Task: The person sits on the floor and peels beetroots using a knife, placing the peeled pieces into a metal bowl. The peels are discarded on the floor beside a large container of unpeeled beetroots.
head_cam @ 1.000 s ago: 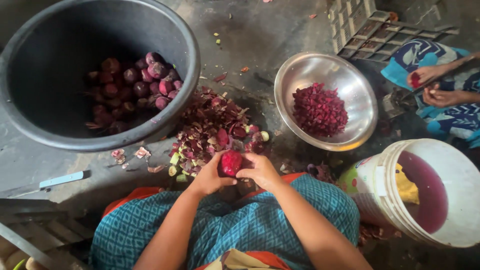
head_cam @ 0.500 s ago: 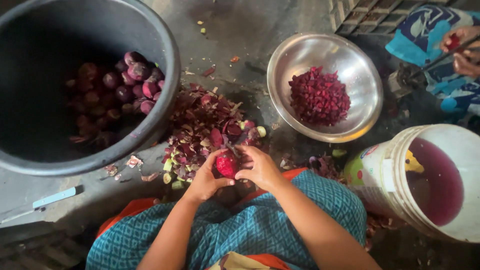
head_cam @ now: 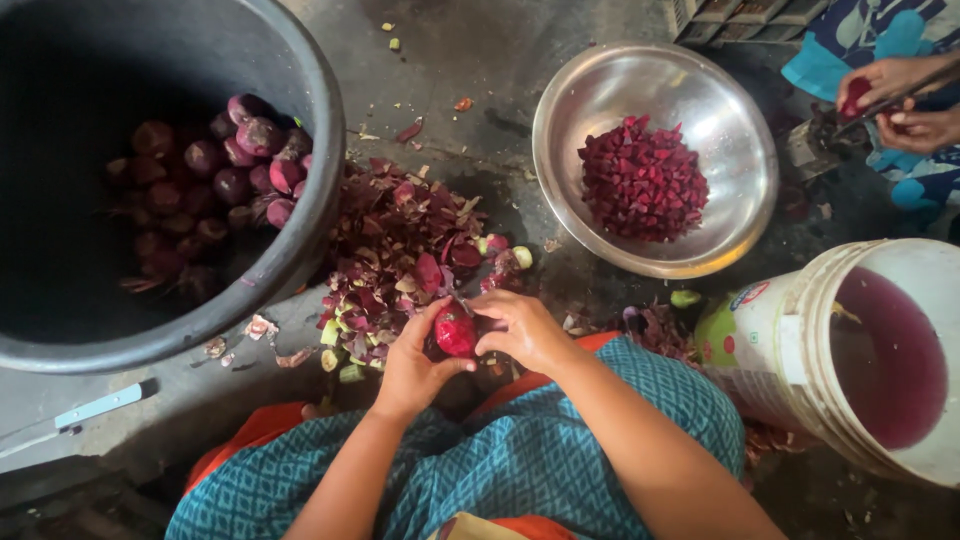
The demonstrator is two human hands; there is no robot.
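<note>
**Between two hands, a red beet over the peelings**

Low over the grey floor, a seated person in a teal patterned garment holds a single peeled beet between both hands. The left hand cups it from below and from the near side, thumb and fingers curled against its wet red flesh. The right hand closes on it from the other side, fingers bent over the top; whether that hand also hides a blade cannot be told.

Just beyond the grip lies a heap of peelings, dark red skins mixed with pale green stem ends, spreading away from the knuckles. Further out and to the left of the hands stands a large black tub with whole unpeeled beets piled against its near wall. Beyond and to the right of the grip sits a steel bowl holding a mound of diced beet. Close on the right, a white bucket holds purple liquid.

Well apart, at the far right, another person's hands work on a dark red piece of their own.
</note>
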